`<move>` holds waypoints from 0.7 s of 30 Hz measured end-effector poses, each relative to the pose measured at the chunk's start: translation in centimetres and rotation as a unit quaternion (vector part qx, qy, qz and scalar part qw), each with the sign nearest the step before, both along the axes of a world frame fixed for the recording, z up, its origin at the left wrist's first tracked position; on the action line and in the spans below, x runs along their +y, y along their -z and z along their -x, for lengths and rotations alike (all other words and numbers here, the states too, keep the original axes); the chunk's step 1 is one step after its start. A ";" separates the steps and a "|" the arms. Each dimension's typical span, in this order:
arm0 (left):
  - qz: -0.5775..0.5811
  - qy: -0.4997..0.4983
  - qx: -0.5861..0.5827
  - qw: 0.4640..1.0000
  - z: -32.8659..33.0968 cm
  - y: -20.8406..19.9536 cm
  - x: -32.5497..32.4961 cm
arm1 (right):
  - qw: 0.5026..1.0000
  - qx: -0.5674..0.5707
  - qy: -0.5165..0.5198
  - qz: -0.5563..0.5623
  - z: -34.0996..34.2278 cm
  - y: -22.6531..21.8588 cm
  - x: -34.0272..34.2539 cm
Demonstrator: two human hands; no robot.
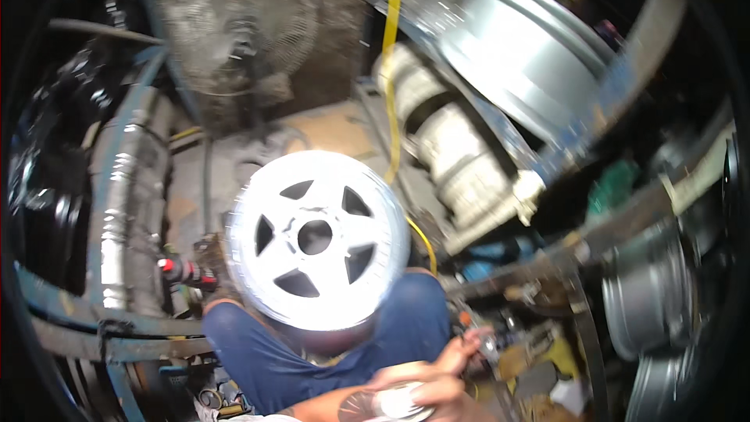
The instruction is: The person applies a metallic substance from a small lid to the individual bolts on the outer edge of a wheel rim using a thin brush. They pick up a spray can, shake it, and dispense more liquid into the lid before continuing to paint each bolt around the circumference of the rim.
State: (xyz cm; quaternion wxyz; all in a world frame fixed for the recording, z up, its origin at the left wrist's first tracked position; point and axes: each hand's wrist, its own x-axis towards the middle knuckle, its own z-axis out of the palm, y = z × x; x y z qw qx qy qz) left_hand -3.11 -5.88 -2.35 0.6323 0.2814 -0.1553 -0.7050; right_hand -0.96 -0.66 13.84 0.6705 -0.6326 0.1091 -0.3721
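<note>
A bright white alloy wheel rim (344,281) with a star of spokes lies face up just beyond my knees, apart from both hands. At the bottom edge my right hand (445,395) is closed round a shiny, pale round object (400,402). Beside it shows a dark disc with radial lines (358,406); glare and blur hide whether the two are joined. My left forearm crosses from the lower left behind the right hand. Past it, my left hand (459,350) reaches right with fingers stretched out, near small cluttered items, and appears to hold nothing.
A pedestal fan (246,39) stands at the far wall. Silver rims rest at upper right (516,47) and right (648,297). A yellow hose (392,70) hangs down behind the wheel. Blue metal framing (117,187) and a red-capped bottle (187,272) are at left.
</note>
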 end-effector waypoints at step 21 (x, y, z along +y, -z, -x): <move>-0.067 0.010 0.034 0.997 -2.3 -1.9 -0.4 | 0.780 0.495 0.355 0.147 14.2 5.2 -6.5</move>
